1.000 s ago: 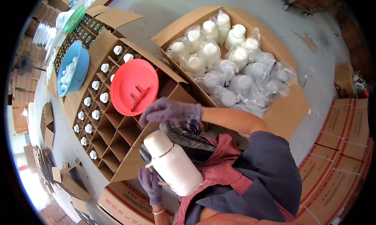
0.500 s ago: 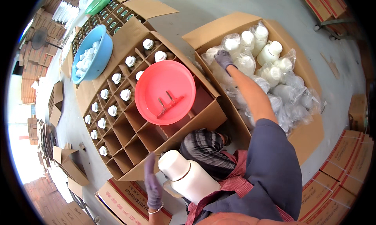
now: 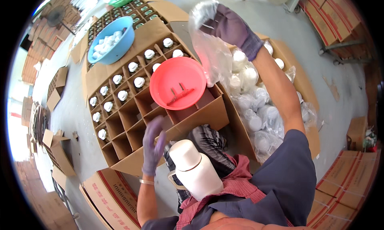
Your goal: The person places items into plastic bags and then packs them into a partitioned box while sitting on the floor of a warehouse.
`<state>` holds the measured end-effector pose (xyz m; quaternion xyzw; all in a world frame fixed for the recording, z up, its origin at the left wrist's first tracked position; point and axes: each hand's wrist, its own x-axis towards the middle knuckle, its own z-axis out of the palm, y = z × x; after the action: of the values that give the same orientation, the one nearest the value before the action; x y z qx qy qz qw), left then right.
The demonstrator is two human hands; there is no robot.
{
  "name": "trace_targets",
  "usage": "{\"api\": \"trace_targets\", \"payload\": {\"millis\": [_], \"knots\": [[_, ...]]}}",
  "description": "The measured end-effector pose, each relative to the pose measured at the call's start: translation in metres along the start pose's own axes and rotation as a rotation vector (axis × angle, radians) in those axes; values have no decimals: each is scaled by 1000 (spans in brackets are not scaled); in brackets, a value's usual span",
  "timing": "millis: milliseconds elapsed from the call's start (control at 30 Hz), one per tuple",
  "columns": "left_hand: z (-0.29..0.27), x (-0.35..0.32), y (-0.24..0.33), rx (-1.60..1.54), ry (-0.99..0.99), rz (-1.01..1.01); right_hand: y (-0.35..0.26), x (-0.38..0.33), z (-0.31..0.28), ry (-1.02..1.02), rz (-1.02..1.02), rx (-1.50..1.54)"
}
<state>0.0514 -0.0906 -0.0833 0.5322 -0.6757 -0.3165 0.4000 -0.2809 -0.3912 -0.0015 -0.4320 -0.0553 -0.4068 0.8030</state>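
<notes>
My right hand (image 3: 236,32), in a grey-purple glove, is raised over the far left side of the carton on the right. Its fingers are closed on the top of a clear plastic bag (image 3: 216,56), which hangs down limp, with nothing I can make out inside. A white vacuum flask (image 3: 197,170) with a side handle rests tilted across my lap. Just left of the flask's cap, my left hand (image 3: 153,146), gloved too, is held up with its fingers apart and nothing in it. It is slightly blurred.
The right carton (image 3: 298,58) holds several white flasks in clear bags. Ahead stands a divided carton (image 3: 120,166) with white-capped bottles in some cells. On it sit a red basin (image 3: 176,78) holding a small red tool and, farther off, a blue basin (image 3: 108,54) of white caps.
My right hand has come up out of the right carton, pulling the clear bag with it. My left hand has risen slightly beside the flask. The whole view has shifted a little.
</notes>
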Motion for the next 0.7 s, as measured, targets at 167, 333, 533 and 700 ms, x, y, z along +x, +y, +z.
{"api": "trace_targets", "payload": {"millis": [167, 333, 533, 700], "knots": [[24, 63, 16, 307, 239, 505, 26, 111, 57, 113, 40, 88], [43, 110, 16, -81, 281, 252, 61, 150, 67, 223, 68, -116], [24, 91, -26, -430, 404, 116, 121, 86, 83, 307, 285, -1865], [16, 66, -16, -607, 345, -46, 156, -11, 150, 289, -131, -1616]]}}
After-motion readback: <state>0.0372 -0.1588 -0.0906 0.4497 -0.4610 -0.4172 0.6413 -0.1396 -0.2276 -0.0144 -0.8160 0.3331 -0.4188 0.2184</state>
